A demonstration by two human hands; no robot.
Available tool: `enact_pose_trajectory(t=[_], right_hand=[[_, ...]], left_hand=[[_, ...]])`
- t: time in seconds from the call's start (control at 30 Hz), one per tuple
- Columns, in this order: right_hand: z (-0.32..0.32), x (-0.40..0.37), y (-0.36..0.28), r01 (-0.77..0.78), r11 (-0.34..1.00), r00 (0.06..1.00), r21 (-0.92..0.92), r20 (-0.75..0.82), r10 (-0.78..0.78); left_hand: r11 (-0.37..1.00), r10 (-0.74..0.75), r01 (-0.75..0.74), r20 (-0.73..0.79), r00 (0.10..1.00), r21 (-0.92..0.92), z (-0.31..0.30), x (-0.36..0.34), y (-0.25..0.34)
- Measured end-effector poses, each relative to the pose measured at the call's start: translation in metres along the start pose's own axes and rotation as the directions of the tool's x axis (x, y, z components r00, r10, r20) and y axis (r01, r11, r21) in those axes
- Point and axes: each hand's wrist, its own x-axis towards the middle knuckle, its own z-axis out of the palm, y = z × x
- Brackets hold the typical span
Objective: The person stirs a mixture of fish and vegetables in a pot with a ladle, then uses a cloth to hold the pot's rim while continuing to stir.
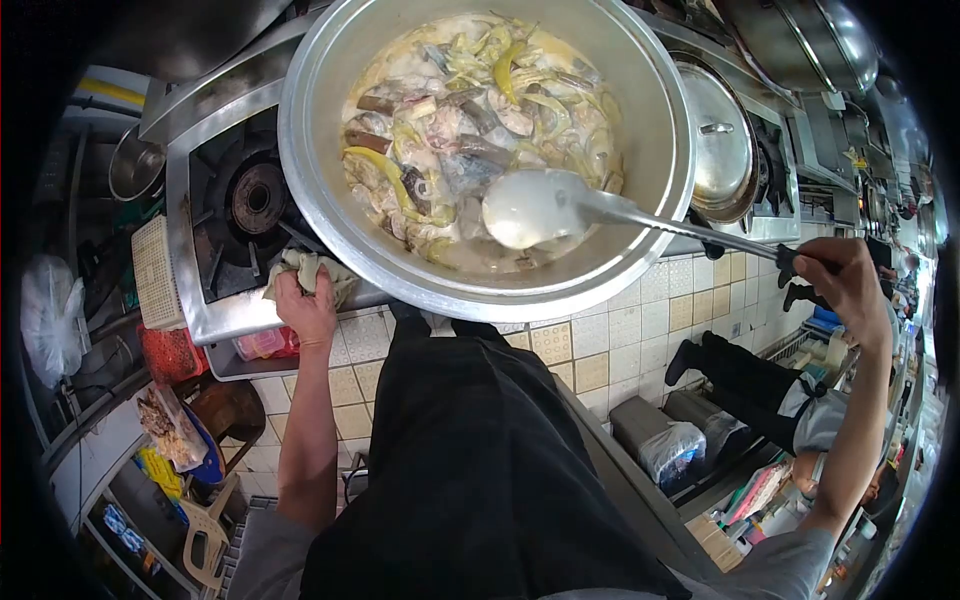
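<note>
A large metal pot (300, 150) of creamy stew fills the top middle, with pieces of fish, dark chunks and long green peppers (403, 183) in pale broth. My right hand (848, 285) is closed around the dark end of a long-handled serving spoon (535, 208). The spoon's bowl hangs over the near right part of the stew, coated with white liquid. My left hand (305, 308) grips a pale, crumpled cloth (318, 277) at the front edge of the stove, just left of the pot's rim.
A gas burner (257, 197) lies bare left of the pot. To the right, a lidded pan (718, 130) sits on the stove. A person in dark trousers (745, 380) stands at right, near bins (645, 430). A plastic chair (207, 535) is at lower left.
</note>
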Motion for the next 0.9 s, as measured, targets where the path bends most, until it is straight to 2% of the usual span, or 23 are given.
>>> enact_pose_trajectory(t=[0.07, 0.1, 0.13, 0.2, 0.3, 0.43, 0.5, 0.6, 0.77, 0.87, 0.9], right_hand=[[-0.005, -0.013, -0.012, -0.004, 1.0, 0.993, 0.007, -0.115, 0.005], [-0.01, -0.017, -0.021, -0.023, 0.996, 0.992, -0.089, -0.123, 0.012], [-0.011, -0.022, -0.025, -0.024, 0.996, 0.992, -0.088, -0.125, 0.013], [-0.01, -0.031, -0.029, 0.053, 0.976, 0.956, -0.21, -0.272, -0.111], [-0.009, -0.037, -0.044, 0.066, 0.966, 0.945, -0.252, -0.296, -0.141], [-0.001, -0.033, -0.046, 0.085, 0.958, 0.959, -0.273, -0.238, -0.153], [0.01, -0.027, -0.048, 0.168, 0.974, 0.969, -0.153, -0.156, -0.192], [0.023, -0.022, -0.063, 0.154, 0.976, 0.983, -0.157, -0.076, -0.167], [0.043, -0.024, -0.076, 0.192, 0.942, 0.963, -0.275, -0.13, -0.235], [0.048, -0.028, -0.08, 0.208, 0.923, 0.964, -0.323, -0.093, -0.25], [0.052, -0.026, -0.074, 0.259, 0.915, 0.946, -0.31, -0.109, -0.305]], left_hand=[[1.0, 0.004, -0.004, -0.01, 1.0, -0.011, 0.0, 0.0, 0.002], [1.0, 0.008, -0.008, -0.02, 1.0, -0.022, 0.0, 0.001, 0.003], [1.0, 0.01, -0.011, -0.02, 1.0, -0.024, 0.0, 0.001, 0.002], [0.999, -0.001, 0.0, -0.019, 1.0, -0.046, 0.002, 0.0, -0.002], [0.998, 0.018, -0.019, -0.026, 1.0, -0.055, 0.002, 0.0, -0.002], [0.998, 0.03, -0.032, -0.021, 0.999, -0.058, 0.003, 0.001, -0.006], [0.997, 0.043, -0.044, -0.02, 0.999, -0.069, 0.002, 0.001, -0.007], [0.998, 0.039, -0.04, -0.022, 0.999, -0.04, 0.002, 0.0, -0.005], [1.0, 0.025, -0.025, -0.02, 0.999, -0.013, 0.001, -0.001, -0.004], [1.0, 0.016, -0.017, -0.021, 1.0, -0.019, 0.001, -0.001, -0.004], [1.0, 0.009, -0.01, -0.019, 1.0, -0.023, 0.002, -0.001, -0.005]])
